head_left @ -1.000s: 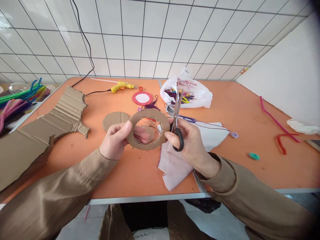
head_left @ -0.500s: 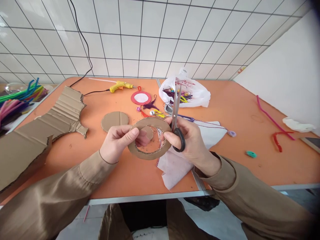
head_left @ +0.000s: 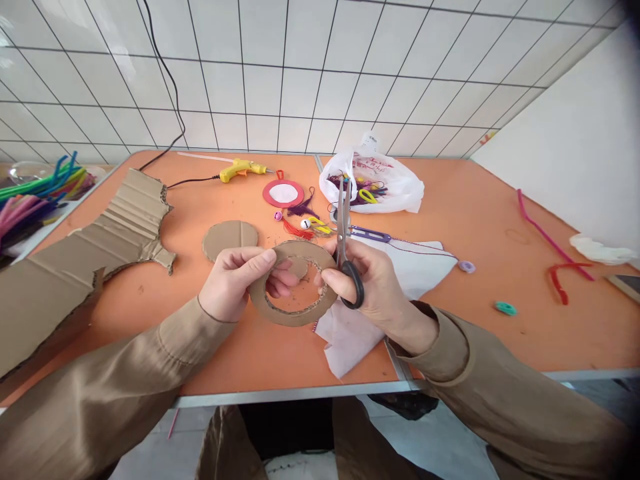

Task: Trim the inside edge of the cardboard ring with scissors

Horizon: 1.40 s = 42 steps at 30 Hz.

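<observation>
A cardboard ring with a rough-cut inner edge is held above the table between my two hands. My left hand pinches its left side, thumb on top and fingers showing through the hole. The ring's right side is gripped by my right hand, which also keeps a pair of scissors with black handles, blades pointing up and away. Below and behind the ring lies a small cardboard disc, partly hidden. A larger cardboard disc rests beyond my left hand.
Torn cardboard covers the left side. A yellow glue gun, a red-rimmed disc, tassels and a white bag lie at the back. White cloth is under my right hand. Pipe cleaners lie right.
Both hands have brought the ring slightly left and down, tilting it a little. The scissors have moved left and lower with my right hand. My grip looks the same.
</observation>
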Motion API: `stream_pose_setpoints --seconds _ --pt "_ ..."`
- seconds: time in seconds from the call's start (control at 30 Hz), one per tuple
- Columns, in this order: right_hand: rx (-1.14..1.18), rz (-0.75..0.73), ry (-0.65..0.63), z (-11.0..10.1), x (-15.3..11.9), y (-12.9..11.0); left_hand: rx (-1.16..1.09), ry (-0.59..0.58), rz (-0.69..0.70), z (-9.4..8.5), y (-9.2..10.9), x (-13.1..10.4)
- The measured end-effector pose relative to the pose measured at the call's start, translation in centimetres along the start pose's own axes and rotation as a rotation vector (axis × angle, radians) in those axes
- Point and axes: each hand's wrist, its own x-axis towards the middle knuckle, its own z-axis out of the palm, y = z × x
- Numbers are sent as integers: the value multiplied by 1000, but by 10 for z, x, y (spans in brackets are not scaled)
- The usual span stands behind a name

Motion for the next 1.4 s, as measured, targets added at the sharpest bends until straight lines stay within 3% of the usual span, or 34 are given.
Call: stream_pose_setpoints --seconds 0.23,0.37,0.47,0.67,0.9,1.1,1.3,1.4 --pt "-86 -85 -129 0 -3 -6 28 -15 15 -2 2 0" --pt "-74 -52 -168 -1 -1 -7 72 -50 15 -5 3 2" --pt "-43 -9 -114 -2 2 -2 119 -94 18 -10 7 3" --pt "-104 -150 32 -2 5 4 145 -91 11 -15 9 7" --pt "-114 -167 -88 -1 0 0 272 18 159 -3 8 5" --pt "-111 -143 -177 -1 1 2 270 -71 103 0 12 2" --pt "-22 -78 -300 -3 -1 -13 317 -121 124 0 13 -2" --pt "-11 -74 -283 -1 -1 -16 353 -202 126 3 13 -3"
